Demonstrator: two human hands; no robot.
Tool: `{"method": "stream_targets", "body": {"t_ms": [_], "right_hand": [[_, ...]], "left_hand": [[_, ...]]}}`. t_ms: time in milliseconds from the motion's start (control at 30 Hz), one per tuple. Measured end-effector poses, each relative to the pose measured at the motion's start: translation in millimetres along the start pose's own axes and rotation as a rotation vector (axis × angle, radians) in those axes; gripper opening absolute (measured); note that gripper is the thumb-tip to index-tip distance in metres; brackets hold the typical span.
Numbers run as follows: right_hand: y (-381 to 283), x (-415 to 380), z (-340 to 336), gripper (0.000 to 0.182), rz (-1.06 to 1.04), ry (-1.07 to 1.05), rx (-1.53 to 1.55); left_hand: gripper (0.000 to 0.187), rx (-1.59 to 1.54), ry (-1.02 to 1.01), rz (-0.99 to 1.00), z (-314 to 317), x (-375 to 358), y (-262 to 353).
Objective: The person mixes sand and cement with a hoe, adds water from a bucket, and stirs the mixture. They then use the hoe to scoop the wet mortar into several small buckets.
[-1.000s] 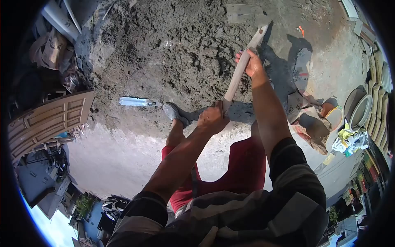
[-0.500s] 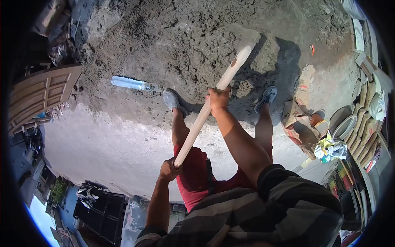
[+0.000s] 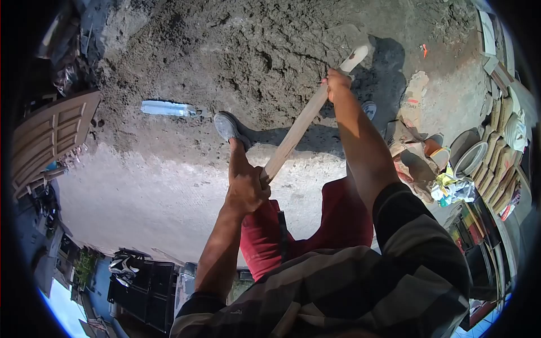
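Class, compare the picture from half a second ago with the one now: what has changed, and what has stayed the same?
The right hand has shifted along the wooden handle towards its far end. The left hand and the handle's near end have moved forward, away from the body. Both hands still hold the handle; the blue-white object still lies left of the left shoe.

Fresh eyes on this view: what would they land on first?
Probably the pale wooden handle slanting across the middle, with the left hand on its lower end and the right hand farther up. Next, the rough grey mix spread across the top, and the pale-blue object at its lower left.
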State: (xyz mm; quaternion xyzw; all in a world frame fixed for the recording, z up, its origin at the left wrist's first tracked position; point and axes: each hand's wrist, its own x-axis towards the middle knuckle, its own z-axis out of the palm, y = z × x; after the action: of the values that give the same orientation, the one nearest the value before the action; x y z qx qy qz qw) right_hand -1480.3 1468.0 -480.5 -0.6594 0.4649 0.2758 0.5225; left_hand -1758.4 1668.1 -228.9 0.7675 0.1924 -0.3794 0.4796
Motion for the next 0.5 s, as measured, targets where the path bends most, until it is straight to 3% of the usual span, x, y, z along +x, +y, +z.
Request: {"method": "stream_targets", "body": {"t_ms": [33, 67, 200, 267, 300, 367, 400, 467, 500], "right_hand": [[35, -34, 18, 0.045, -0.008, 0.097, 0.046], [61, -64, 21, 0.046, 0.001, -0.004, 0.043], [65, -189, 18, 0.036, 0.083, -0.114, 0.259], [46, -225, 13, 0.043, -0.091, -0.199, 0.29], [30, -226, 12, 0.043, -0.164, -0.232, 0.268], [-30, -203, 25, 0.041, -0.298, -0.329, 0.178], [-65, -179, 40, 0.035, -0.35, -0.372, 0.129], [-128, -114, 85, 0.027, -0.529, -0.35, -0.096], [-152, -68, 105, 0.048, -0.585, -0.399, -0.341]], "left_hand": [[0.024, -0.013, 0.009, -0.075, -8, -32, -15], [0.023, 0.006, 0.075, -0.177, -6, -60, -33], [0.017, 0.089, 0.117, -0.226, 5, -146, -84], [0.017, 0.026, 0.14, -0.263, 22, -160, -95], [0.017, 0.016, 0.124, -0.271, 24, -152, -83], [0.019, -0.196, 0.01, -0.076, 31, -99, -55], [0.026, -0.393, -0.025, -0.072, 25, -64, -24], [0.026, -0.498, 0.053, -0.149, 54, 14, 7], [0.023, -0.596, 0.151, -0.117, 57, 49, 32]]}}
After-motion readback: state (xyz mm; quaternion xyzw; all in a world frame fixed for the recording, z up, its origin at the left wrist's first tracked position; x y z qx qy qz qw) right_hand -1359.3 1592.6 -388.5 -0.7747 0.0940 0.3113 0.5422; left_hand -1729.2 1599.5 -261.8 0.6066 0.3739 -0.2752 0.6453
